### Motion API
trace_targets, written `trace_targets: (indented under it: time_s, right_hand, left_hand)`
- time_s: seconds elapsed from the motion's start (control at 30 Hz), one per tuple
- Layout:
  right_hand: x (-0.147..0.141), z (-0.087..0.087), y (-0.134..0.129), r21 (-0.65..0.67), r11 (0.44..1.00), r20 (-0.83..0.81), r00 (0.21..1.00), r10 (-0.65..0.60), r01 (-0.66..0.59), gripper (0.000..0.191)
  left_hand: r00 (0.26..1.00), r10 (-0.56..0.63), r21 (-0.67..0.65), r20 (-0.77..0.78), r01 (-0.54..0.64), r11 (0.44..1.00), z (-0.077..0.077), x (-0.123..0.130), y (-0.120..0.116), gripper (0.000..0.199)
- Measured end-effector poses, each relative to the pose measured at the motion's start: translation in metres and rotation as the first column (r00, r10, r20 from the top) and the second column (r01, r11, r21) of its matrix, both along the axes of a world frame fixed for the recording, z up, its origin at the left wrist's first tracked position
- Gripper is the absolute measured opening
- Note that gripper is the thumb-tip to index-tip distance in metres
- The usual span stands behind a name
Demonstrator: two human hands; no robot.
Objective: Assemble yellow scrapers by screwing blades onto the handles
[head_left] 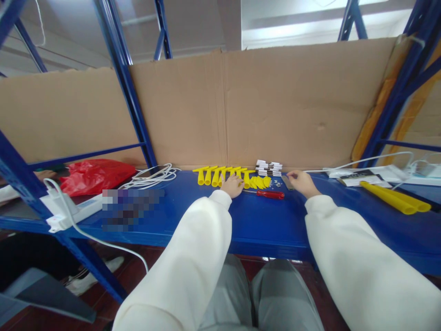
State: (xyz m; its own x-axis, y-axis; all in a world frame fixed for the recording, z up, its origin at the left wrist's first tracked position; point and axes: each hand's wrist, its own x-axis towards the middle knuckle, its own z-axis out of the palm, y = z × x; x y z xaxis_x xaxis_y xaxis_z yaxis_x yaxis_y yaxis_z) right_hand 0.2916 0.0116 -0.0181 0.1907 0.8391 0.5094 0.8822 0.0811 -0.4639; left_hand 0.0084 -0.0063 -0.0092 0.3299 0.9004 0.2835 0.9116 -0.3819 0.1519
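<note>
A row of yellow tubular parts with flat tops [207,176] lies along the back of the blue table. My left hand [232,185] rests over the right part of this row, its fingers apart and touching the yellow parts. To its right are flat yellow pieces [260,182], with a red-handled screwdriver [271,195] in front. Small metal bits [276,183] lie beside them. My right hand [300,182] is at the right of these, its fingers closed on a small greyish flat piece [288,183]. Black and white items [268,168] are stacked behind.
Two long yellow cones [392,197] lie at the right by a white power strip [422,174]. On the left are coiled white cables [155,175], a red plastic bag [98,175] and another power strip [81,209]. Cardboard [275,105] stands behind; another person's hand [46,174] shows far left.
</note>
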Motion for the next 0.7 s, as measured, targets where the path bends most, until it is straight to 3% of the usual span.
trace_targets:
  time_s: [0.2,0.37,0.7]
  right_hand:
    - [0.007,0.001,-0.005,-0.060,0.980,-0.003,0.982,-0.188,0.188,0.026]
    - [0.001,0.001,-0.009,-0.109,0.983,0.038,0.989,-0.144,0.147,0.023]
    - [-0.013,0.015,-0.024,-0.174,0.971,0.038,0.986,-0.162,0.166,0.025]
  left_hand:
    - [0.999,0.051,0.055,0.015,-0.052,0.997,0.003,0.017,0.010,0.038]
    - [0.981,0.196,0.021,-0.013,-0.196,0.980,0.004,0.037,0.016,0.044]
    - [0.967,0.254,0.095,0.005,-0.253,0.963,0.012,0.034,0.018,0.048]
